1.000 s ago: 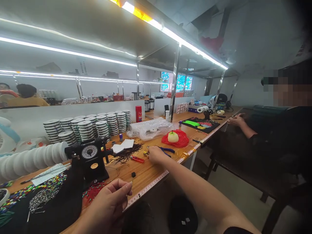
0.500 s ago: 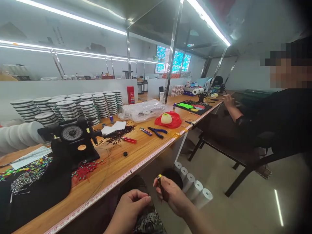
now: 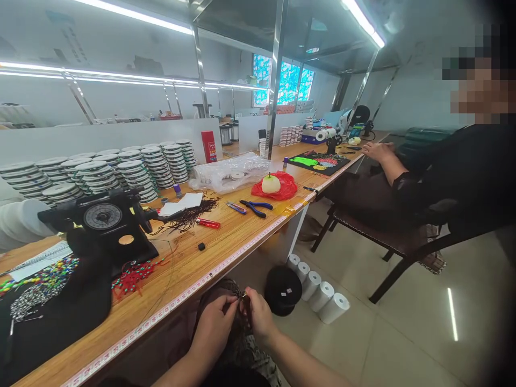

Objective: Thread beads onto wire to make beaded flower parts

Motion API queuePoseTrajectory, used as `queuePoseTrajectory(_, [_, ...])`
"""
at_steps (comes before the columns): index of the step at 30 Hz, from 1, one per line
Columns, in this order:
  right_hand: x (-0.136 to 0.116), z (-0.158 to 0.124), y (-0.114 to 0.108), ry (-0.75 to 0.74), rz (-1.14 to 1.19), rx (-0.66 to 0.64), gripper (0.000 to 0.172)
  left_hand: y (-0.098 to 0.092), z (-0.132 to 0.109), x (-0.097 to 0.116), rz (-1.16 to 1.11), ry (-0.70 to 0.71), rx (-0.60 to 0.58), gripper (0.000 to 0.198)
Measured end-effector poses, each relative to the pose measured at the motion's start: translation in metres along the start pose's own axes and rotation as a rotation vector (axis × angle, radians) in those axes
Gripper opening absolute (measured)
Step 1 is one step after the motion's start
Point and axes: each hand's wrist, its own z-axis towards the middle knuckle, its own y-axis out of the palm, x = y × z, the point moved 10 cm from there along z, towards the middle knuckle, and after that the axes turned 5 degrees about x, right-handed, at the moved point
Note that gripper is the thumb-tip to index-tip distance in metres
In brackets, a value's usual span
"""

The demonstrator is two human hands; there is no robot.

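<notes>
Above my lap and in front of the bench edge, my two hands are close together. My right hand (image 3: 260, 317) is wrapped round a dark lighter (image 3: 245, 305), its thumb at the top end. My left hand (image 3: 215, 322) is closed in a pinch beside the lighter's top; whatever its fingertips hold is too small to make out. On the bench nearby lie a small black cube (image 3: 201, 246), a red lighter (image 3: 208, 223), blue-handled pliers (image 3: 257, 207) and small snips (image 3: 236, 208).
A black machine (image 3: 116, 223) with a dial stands at left, beside colourful beads (image 3: 48, 279) on a black mat. Stacked spools (image 3: 97, 177) line the back. A peeled fruit sits on a red bag (image 3: 287, 185). White rolls (image 3: 322, 295) stand on the floor. A co-worker (image 3: 455, 172) sits at right.
My right hand has moved left with the lighter, bringing it up against my left fingertips. The view has shifted slightly. The co-worker's hand has lowered to the bench edge.
</notes>
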Motion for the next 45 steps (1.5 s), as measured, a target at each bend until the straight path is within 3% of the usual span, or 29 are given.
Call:
queuePoseTrajectory(4, [0.004, 0.001, -0.001, 0.082, 0.043, 0.009, 0.050, 0.004, 0.003, 0.003, 0.022, 0.005, -0.010, 0.024])
queuePoseTrajectory(29, [0.010, 0.001, -0.013, 0.100, 0.103, 0.033, 0.047, 0.015, 0.003, 0.022, 0.026, 0.160, -0.033, 0.020])
queuePoseTrajectory(37, [0.017, 0.002, -0.012, 0.112, 0.225, 0.052, 0.046, 0.014, 0.000, 0.024, 0.019, 0.168, -0.028, 0.021])
queuePoseTrajectory(45, [0.001, -0.001, -0.016, 0.046, 0.083, 0.054, 0.053, 0.011, 0.000, 0.027, 0.008, 0.174, -0.004, 0.021])
